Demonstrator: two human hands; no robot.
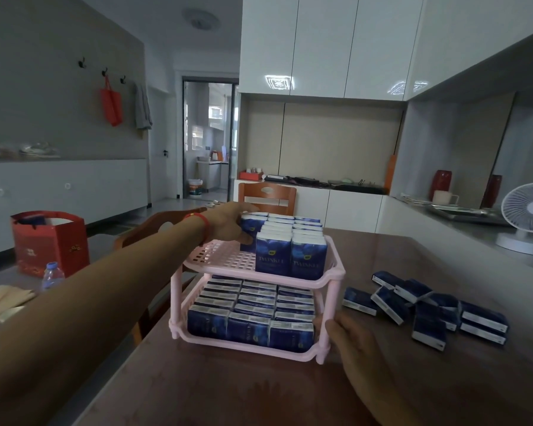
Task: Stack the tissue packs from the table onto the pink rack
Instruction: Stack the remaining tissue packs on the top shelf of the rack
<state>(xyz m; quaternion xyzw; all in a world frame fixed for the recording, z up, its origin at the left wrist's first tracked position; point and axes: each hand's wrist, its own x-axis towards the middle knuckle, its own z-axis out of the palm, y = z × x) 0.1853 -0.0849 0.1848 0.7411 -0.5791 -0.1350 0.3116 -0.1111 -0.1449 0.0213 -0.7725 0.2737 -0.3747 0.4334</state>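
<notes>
One two-tier pink rack [328, 273] on table [228, 388], lower tier packed, left hand [228, 226] gripping tissue pack [250, 230] on upper tier, right hand [348, 336] curled round rack's front leg, about ten loose packs [428, 309] to the right, one fan [526, 216], one chair [266, 198] behind.

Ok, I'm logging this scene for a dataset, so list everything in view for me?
pink rack: one, two tiers, on table
tissue packs on rack: many, blue, both tiers
loose tissue packs: a heap, blue, right of rack
table: one, dark brown
gift bag: one, red, left
water bottle: one, clear, blue cap
fan: one, white, counter
left hand: grips a pack on top tier
right hand: holds rack's corner
</notes>
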